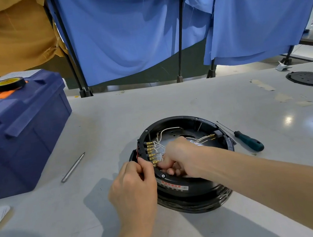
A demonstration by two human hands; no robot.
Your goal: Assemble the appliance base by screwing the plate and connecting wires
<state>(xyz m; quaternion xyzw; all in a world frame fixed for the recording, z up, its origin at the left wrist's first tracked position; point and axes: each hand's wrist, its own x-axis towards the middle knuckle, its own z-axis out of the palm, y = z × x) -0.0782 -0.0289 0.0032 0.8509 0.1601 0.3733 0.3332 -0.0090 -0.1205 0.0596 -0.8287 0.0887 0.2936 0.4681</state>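
- Worktop: pale grey and scuffed. Its far edge runs under the blue curtains, well beyond both grips. Open surface lies ahead of the grips and to their near left.
- Blue toolbox: far left of the left grip, lid closed. Its near corner bounds the open room on that side. A white label on the lid is too blurred to read.
- Appliance base: black, round, open side up, directly under both grips.
- Round black plate: far right of the right grip, flat on the worktop and cut off by the picture edge.
- Left hand: grip pinched on the base's left rim, at the black terminal block.
- Right hand: inside the base, fingers curled down by the lowest of the brass terminals. Cannot tell what this grip holds.
- Screwdriver: green handle, just right of the base, clear of the right forearm.
- Metal rod: left of the left grip, between it and the toolbox.
- Tape roll: black with a yellow core, on the toolbox lid.
- White wires: looped inside the base, beyond the right grip.
- Label: red and white strip on the base wall, below the grips. Print unreadable.
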